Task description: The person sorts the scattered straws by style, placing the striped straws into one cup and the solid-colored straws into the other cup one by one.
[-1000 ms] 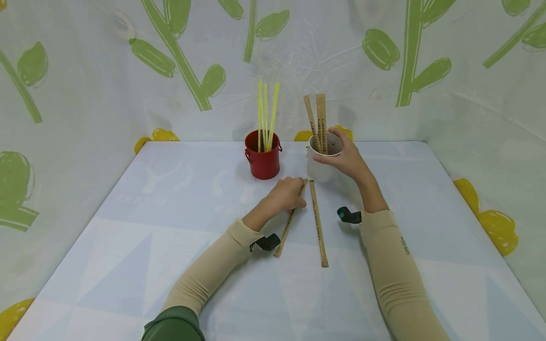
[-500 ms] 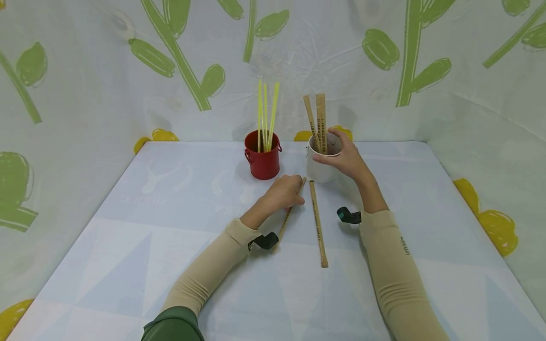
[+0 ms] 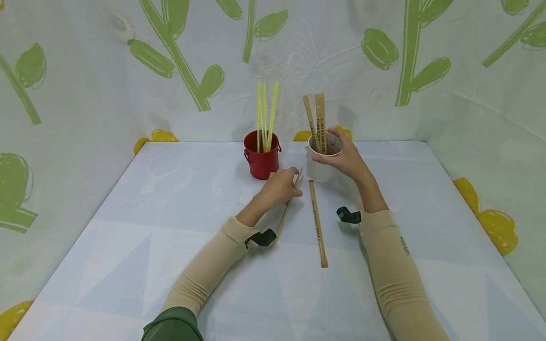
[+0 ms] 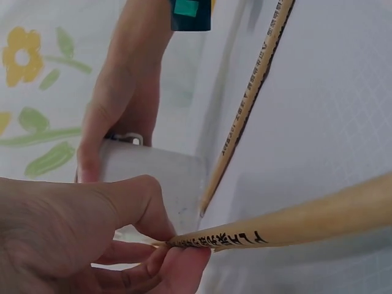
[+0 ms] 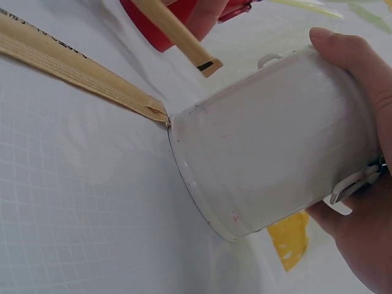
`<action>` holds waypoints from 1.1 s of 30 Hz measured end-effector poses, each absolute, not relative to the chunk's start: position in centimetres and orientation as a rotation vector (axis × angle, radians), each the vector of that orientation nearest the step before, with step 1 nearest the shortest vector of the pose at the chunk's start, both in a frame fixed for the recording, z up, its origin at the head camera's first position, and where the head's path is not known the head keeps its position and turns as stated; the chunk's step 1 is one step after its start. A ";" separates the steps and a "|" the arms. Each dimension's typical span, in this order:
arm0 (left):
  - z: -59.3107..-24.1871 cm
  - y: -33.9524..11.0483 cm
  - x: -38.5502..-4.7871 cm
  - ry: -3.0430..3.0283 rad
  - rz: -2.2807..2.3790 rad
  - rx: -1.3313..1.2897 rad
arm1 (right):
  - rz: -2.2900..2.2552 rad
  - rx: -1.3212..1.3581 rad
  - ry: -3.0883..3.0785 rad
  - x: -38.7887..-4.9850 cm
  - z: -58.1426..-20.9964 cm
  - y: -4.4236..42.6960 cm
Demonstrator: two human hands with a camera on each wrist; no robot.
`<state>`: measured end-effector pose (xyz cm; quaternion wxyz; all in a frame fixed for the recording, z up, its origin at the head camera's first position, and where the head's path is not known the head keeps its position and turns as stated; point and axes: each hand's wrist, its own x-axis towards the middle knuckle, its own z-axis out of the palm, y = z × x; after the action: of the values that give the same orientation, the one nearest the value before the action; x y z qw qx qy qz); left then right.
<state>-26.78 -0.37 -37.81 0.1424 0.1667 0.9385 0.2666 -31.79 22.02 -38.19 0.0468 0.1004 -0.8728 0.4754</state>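
Observation:
My left hand (image 3: 279, 185) pinches a brown paper-wrapped straw (image 4: 294, 217) between thumb and fingers, its upper end lifted and tilted toward the white bucket (image 3: 319, 170). With thumb and fingers spread round the rim, my right hand (image 3: 351, 161) grips that bucket, which stands upright on the table. Several similar wrapped straws (image 3: 321, 113) stick up out of it. A second wrapped straw (image 3: 317, 222) lies on the table in front of the bucket, one end close to its base. In the right wrist view, the held straw's end (image 5: 205, 64) is apart from the bucket wall.
A red bucket (image 3: 262, 166) with several yellow-green sticks (image 3: 273, 111) in it stands to the left of the white one, close behind my left hand. The table (image 3: 149, 265) ends at a white curtain (image 3: 332, 61) printed with green leaves.
My left hand has raised the straw from the table and moved it slightly away from me and to the left. The right hand stays on the white bucket.

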 end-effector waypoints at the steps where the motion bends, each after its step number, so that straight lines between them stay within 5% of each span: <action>1: -37.8 -0.4 -26.8 2.714 0.777 0.483 | 1.448 0.306 -2.665 -31.8 -38.2 22.0; 33: -35.8 -0.5 -27.3 2.766 1.340 0.645 | 1.452 0.320 -2.652 -31.6 -38.1 22.0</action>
<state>-27.29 -0.53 -35.84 0.0007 0.2054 0.8808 0.4266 -31.57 22.04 -38.10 0.0505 0.1052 -0.8712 0.4769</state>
